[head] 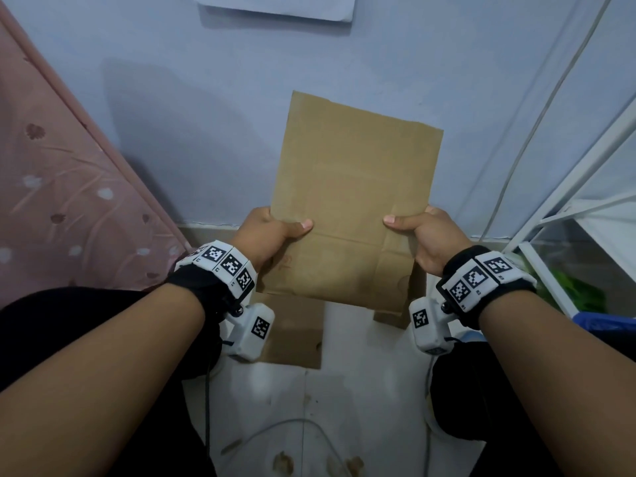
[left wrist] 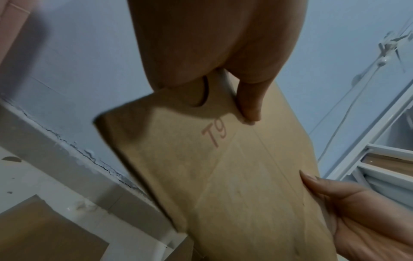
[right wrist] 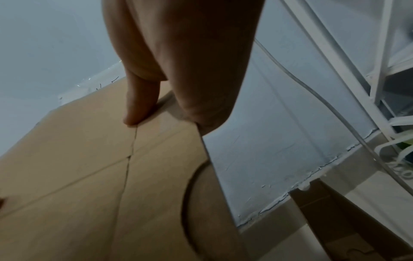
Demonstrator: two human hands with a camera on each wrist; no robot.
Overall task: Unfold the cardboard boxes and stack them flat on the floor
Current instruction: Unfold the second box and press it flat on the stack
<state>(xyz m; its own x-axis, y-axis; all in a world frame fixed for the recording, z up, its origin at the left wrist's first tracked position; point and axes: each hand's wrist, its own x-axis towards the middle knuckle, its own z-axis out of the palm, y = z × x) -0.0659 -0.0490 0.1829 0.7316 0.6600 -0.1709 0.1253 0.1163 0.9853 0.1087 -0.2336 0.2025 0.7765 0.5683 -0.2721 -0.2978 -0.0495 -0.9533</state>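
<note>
We hold a flattened cardboard box (head: 354, 201), ready to stack.
Left hand (head: 272, 232) and right hand (head: 423, 235) pinch its side edges; next we lower it onto the flat cardboard (head: 292, 332) at 6 o'clock.

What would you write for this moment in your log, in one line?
left hand: grips flattened cardboard box left edge | right hand: grips right edge | box: held up, off floor | flat cardboard: on floor below

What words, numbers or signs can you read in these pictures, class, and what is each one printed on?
"T9": faint red print on the flattened cardboard box held by the left hand and right hand, read in the left wrist view.
Faint reddish marks on the same box in the head view: too pale to read.
Black-and-white square marker patterns on the wristbands: codes, not readable text.
</note>
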